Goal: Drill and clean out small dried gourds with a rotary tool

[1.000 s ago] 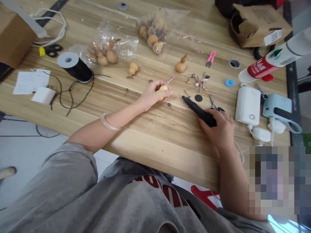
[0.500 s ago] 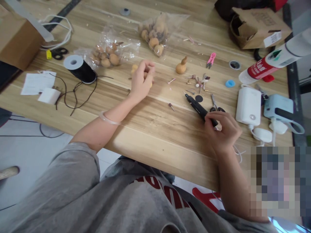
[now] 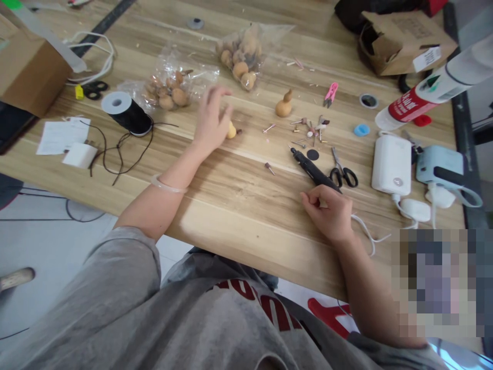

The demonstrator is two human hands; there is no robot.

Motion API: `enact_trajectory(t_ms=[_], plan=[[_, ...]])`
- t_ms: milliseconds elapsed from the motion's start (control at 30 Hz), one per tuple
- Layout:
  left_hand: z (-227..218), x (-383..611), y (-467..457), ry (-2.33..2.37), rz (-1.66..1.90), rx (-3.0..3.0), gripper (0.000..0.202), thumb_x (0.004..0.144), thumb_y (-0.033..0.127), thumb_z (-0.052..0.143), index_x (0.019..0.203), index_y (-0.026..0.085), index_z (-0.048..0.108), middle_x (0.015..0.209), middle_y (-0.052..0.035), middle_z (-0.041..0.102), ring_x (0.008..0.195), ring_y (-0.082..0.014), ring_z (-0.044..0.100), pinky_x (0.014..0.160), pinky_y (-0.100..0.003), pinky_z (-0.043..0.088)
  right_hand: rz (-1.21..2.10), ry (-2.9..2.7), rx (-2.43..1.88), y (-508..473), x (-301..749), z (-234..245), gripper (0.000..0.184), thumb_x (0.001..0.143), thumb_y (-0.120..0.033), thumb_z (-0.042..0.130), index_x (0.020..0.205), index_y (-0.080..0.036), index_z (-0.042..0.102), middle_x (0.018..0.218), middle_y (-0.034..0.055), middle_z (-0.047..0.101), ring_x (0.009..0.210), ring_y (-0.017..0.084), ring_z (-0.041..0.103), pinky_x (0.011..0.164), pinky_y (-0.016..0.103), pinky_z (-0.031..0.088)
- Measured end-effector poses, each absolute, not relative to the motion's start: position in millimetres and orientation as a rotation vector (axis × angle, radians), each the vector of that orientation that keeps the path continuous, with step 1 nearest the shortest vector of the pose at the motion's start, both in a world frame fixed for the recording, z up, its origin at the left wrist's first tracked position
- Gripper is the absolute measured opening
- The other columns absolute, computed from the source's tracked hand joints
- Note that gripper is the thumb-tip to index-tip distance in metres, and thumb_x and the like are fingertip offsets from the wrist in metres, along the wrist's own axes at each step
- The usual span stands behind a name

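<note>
My left hand [image 3: 210, 121] hovers over the wooden table [image 3: 239, 205] with its fingers spread and holds nothing. A small yellow gourd [image 3: 231, 131] lies on the table at its fingertips. My right hand [image 3: 327, 210] rests near the front edge, its fingers loosely curled. It lies just behind the rear end of a black rotary tool [image 3: 314, 168], which lies flat on the table. A white cable [image 3: 365, 234] runs out from beside that hand. Another gourd [image 3: 284, 105] stands upright farther back.
Two clear bags of gourds [image 3: 171, 87] [image 3: 241, 51] lie at the back, a black cord spool [image 3: 125, 110] to the left. Scissors [image 3: 342, 174], loose bits [image 3: 311, 128], a white box [image 3: 391, 164] and a glue bottle [image 3: 416, 103] are on the right. A cardboard box [image 3: 29, 72] fills the left corner.
My left hand carried the yellow gourd to the back left, set it down and opened. My right hand let go of the black tool and drew back toward me.
</note>
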State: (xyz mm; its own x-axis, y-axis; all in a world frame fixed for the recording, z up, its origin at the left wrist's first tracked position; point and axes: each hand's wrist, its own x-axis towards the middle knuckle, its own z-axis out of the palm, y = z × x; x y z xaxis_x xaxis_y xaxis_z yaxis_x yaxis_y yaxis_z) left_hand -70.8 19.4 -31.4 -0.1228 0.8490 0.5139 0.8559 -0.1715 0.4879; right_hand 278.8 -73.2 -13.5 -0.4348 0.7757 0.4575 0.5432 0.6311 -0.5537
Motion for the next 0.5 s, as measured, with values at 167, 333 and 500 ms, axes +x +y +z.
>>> enact_trajectory(t_ms=[167,333,500], plan=[[-38,-112,30,-2.239,-1.049,-1.982,0.029,0.082,0.029,0.067,0.108,0.023,0.057,0.112,-0.0014,0.063,0.108,-0.0169,0.049,0.103,-0.039,0.037,0.410,-2.156,-1.033,-73,278,-15,0.031,0.081,-0.017,0.064,0.062,-0.021,0.040,0.055,-0.0051,0.046,0.049,0.009,0.043,0.048,0.022,0.035],[-43,-120,34,-2.367,-0.977,-1.987,0.034,0.083,0.044,0.063,0.109,0.024,0.057,0.091,0.0056,0.065,0.090,-0.0126,0.046,0.097,-0.035,0.037,0.407,-2.151,-1.063,-73,277,-15,0.030,0.082,-0.020,0.065,0.063,-0.021,0.042,0.056,-0.0046,0.048,0.049,0.009,0.045,0.049,0.023,0.036],[-29,-106,23,-2.298,-0.981,-1.940,0.036,0.088,0.037,0.058,0.120,0.021,0.051,0.109,0.0014,0.063,0.098,-0.0131,0.046,0.102,-0.036,0.035,0.396,-2.127,-1.083,-74,277,-15,0.029,0.081,-0.020,0.065,0.063,-0.021,0.043,0.055,-0.0044,0.049,0.049,0.010,0.047,0.050,0.023,0.038]])
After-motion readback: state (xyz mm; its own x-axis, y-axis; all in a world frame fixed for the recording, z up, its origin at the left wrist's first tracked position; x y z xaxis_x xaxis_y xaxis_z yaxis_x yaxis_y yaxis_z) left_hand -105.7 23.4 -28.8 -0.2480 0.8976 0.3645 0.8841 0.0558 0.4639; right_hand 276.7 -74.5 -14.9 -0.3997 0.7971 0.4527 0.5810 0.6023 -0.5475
